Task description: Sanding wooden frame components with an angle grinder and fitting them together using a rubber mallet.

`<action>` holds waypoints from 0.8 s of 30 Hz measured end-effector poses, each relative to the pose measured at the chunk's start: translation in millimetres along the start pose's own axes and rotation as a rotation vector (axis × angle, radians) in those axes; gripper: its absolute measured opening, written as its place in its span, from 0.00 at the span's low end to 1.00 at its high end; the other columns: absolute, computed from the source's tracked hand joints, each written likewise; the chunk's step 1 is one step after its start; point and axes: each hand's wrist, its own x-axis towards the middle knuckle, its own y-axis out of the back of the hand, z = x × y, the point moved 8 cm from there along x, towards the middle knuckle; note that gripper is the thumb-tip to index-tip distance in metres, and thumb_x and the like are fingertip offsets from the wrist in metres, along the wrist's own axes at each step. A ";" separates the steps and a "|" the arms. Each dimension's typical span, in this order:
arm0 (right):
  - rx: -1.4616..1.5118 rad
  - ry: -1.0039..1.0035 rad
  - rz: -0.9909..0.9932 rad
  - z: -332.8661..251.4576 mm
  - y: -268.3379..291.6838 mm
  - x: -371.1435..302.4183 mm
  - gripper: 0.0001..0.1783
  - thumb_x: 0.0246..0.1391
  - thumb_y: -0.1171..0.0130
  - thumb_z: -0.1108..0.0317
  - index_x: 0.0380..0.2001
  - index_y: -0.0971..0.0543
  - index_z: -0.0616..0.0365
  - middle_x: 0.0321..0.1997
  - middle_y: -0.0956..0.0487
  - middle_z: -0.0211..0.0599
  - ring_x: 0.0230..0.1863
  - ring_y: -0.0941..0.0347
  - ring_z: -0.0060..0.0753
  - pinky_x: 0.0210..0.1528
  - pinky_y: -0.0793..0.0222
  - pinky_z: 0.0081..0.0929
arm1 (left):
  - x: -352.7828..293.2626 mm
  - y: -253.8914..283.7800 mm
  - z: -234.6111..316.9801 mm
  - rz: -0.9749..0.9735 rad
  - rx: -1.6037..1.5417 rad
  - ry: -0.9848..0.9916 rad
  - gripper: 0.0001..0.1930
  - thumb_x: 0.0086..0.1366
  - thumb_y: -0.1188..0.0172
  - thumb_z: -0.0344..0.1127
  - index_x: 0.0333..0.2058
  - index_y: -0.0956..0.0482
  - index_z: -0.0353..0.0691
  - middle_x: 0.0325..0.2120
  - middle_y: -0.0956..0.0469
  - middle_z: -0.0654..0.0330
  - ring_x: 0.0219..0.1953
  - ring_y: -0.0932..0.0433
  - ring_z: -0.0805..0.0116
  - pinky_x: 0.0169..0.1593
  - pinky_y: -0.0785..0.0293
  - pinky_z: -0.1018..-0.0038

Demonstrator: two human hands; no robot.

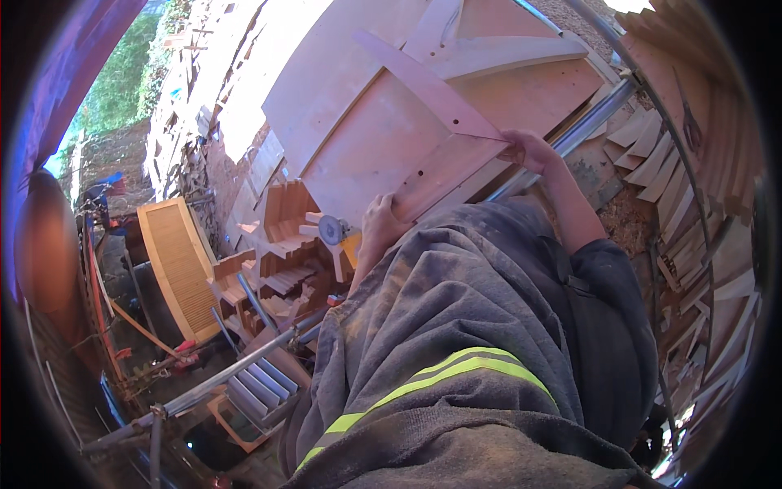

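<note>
A flat wooden piece [446, 165] with dark holes lies on large pale panels [326, 98] in front of me. My left hand [383, 222] is closed on its near left end, thumb along the edge. At its other end, my right hand [528, 151] grips the corner where a long tapered wooden arm [419, 85] meets it. Whether the two parts are joined there I cannot tell. Farther back lies a curved wooden piece [513, 55]. Just left of my left wrist is a tool with a round grey disc [330, 230] and a yellow body [351, 247].
Cut wooden blocks [285, 216] are stacked at the left, with a slatted yellow wooden panel [175, 269] beyond. A metal pipe [232, 376] crosses the lower left. Thin curved offcuts [652, 155] pile up at the right, beside another metal pipe [599, 112].
</note>
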 end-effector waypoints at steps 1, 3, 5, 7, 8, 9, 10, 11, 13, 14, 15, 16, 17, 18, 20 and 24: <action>-0.037 0.033 -0.007 -3.7 -4.9 1.7 0.26 0.69 0.36 0.55 0.58 0.19 0.67 0.52 0.14 0.45 0.52 0.15 0.37 0.61 0.18 0.39 | -0.1 -0.4 -0.4 0.001 -0.003 -0.001 0.41 0.45 0.20 0.47 0.58 0.22 0.33 0.50 0.20 0.48 0.57 0.21 0.45 0.60 0.25 0.54; -0.131 0.101 -0.015 -12.7 -14.9 4.8 0.24 0.67 0.32 0.58 0.55 0.17 0.68 0.49 0.14 0.42 0.49 0.15 0.33 0.57 0.17 0.36 | 0.1 -1.2 -0.9 0.000 0.001 -0.004 0.41 0.45 0.20 0.47 0.57 0.22 0.33 0.50 0.20 0.48 0.57 0.21 0.45 0.60 0.24 0.54; -0.196 0.024 0.104 -12.1 -12.7 5.5 0.24 0.65 0.30 0.56 0.52 0.16 0.68 0.48 0.14 0.40 0.46 0.15 0.32 0.53 0.16 0.34 | 0.4 -1.5 -1.2 0.001 0.015 -0.003 0.40 0.46 0.20 0.48 0.56 0.22 0.34 0.50 0.20 0.48 0.56 0.21 0.45 0.60 0.24 0.54; -0.302 -0.011 0.153 -15.0 -15.1 3.2 0.24 0.64 0.29 0.55 0.50 0.15 0.68 0.46 0.14 0.39 0.44 0.16 0.31 0.49 0.15 0.33 | 0.7 -3.0 -1.4 -0.003 0.009 -0.003 0.40 0.45 0.19 0.48 0.56 0.21 0.34 0.50 0.20 0.48 0.57 0.21 0.45 0.60 0.24 0.54; -0.378 -0.026 0.163 -16.5 -17.4 1.4 0.25 0.64 0.28 0.54 0.50 0.15 0.68 0.46 0.14 0.39 0.43 0.16 0.31 0.48 0.15 0.32 | 0.9 -3.9 -1.6 0.000 0.005 -0.002 0.40 0.45 0.19 0.48 0.56 0.21 0.34 0.50 0.20 0.49 0.57 0.21 0.46 0.60 0.24 0.54; -0.455 -0.045 0.187 -18.2 -18.6 -1.1 0.25 0.63 0.28 0.54 0.49 0.15 0.69 0.45 0.14 0.39 0.43 0.16 0.31 0.46 0.15 0.31 | 0.8 -5.0 -2.2 0.004 0.003 0.003 0.40 0.45 0.19 0.47 0.55 0.21 0.34 0.49 0.20 0.49 0.56 0.21 0.46 0.60 0.24 0.54; -0.500 -0.025 0.198 -22.4 -22.2 -3.7 0.26 0.63 0.27 0.53 0.48 0.14 0.69 0.44 0.14 0.39 0.42 0.16 0.31 0.44 0.15 0.30 | 0.5 -6.5 -2.9 0.008 -0.002 0.008 0.39 0.45 0.20 0.47 0.55 0.21 0.34 0.49 0.20 0.48 0.56 0.21 0.46 0.60 0.24 0.55; -0.546 -0.009 0.223 -27.2 -25.1 -6.8 0.26 0.62 0.27 0.53 0.47 0.14 0.70 0.43 0.14 0.40 0.40 0.16 0.31 0.42 0.16 0.30 | 0.2 -8.8 -3.4 0.006 -0.012 0.011 0.39 0.45 0.20 0.47 0.55 0.21 0.34 0.49 0.19 0.48 0.56 0.21 0.46 0.60 0.24 0.55; -0.643 0.035 0.263 -39.3 -34.1 -14.9 0.26 0.61 0.26 0.53 0.44 0.13 0.70 0.40 0.13 0.40 0.37 0.16 0.30 0.39 0.17 0.29 | -1.0 -12.7 -4.3 0.007 -0.085 0.009 0.39 0.45 0.20 0.47 0.55 0.20 0.34 0.49 0.19 0.48 0.55 0.20 0.46 0.60 0.24 0.56; -0.693 0.064 0.279 -47.4 -40.4 -20.0 0.25 0.60 0.25 0.53 0.43 0.13 0.70 0.38 0.13 0.41 0.35 0.16 0.30 0.38 0.17 0.29 | -2.0 -13.1 -4.8 0.015 -0.122 0.008 0.39 0.45 0.20 0.47 0.55 0.20 0.33 0.49 0.19 0.47 0.55 0.20 0.46 0.60 0.24 0.56; -0.735 0.101 0.299 -57.5 -47.0 -26.0 0.25 0.59 0.25 0.53 0.41 0.12 0.70 0.36 0.13 0.41 0.33 0.16 0.30 0.37 0.17 0.28 | -2.7 -12.1 -3.9 0.027 -0.170 -0.007 0.39 0.44 0.20 0.47 0.54 0.20 0.33 0.48 0.18 0.47 0.54 0.20 0.46 0.60 0.23 0.57; -0.753 0.131 0.288 -66.5 -56.4 -32.2 0.24 0.59 0.25 0.54 0.40 0.12 0.71 0.35 0.14 0.41 0.32 0.17 0.29 0.36 0.18 0.28 | -3.8 -8.1 -3.3 0.047 -0.219 -0.024 0.39 0.44 0.19 0.47 0.54 0.19 0.32 0.48 0.18 0.47 0.54 0.19 0.46 0.59 0.23 0.57; -0.764 0.171 0.283 -77.4 -66.2 -39.0 0.24 0.58 0.25 0.54 0.39 0.12 0.71 0.33 0.14 0.40 0.31 0.17 0.29 0.35 0.18 0.27 | -4.0 -4.4 -3.2 0.043 -0.268 -0.025 0.39 0.43 0.19 0.47 0.53 0.19 0.32 0.48 0.18 0.46 0.53 0.18 0.46 0.59 0.23 0.58; -0.771 0.204 0.286 -88.4 -75.9 -46.8 0.24 0.58 0.24 0.55 0.38 0.12 0.72 0.32 0.14 0.40 0.30 0.17 0.28 0.34 0.19 0.27 | -4.5 3.7 -1.0 0.064 -0.274 -0.049 0.40 0.43 0.19 0.48 0.53 0.19 0.31 0.47 0.18 0.46 0.52 0.18 0.45 0.59 0.22 0.58; -0.767 0.243 0.309 -108.1 -95.4 -63.1 0.22 0.59 0.26 0.57 0.37 0.12 0.72 0.31 0.14 0.40 0.30 0.17 0.28 0.34 0.19 0.26 | -7.0 25.0 0.9 0.066 -0.286 -0.051 0.41 0.42 0.18 0.49 0.53 0.18 0.30 0.47 0.17 0.45 0.51 0.17 0.45 0.58 0.22 0.59; -0.639 0.363 0.297 -146.6 -143.2 -81.9 0.21 0.61 0.30 0.58 0.37 0.13 0.73 0.33 0.14 0.42 0.32 0.16 0.28 0.35 0.17 0.23 | -11.4 86.3 12.0 0.064 -0.348 -0.059 0.46 0.41 0.17 0.51 0.56 0.19 0.28 0.49 0.17 0.43 0.53 0.17 0.44 0.58 0.22 0.57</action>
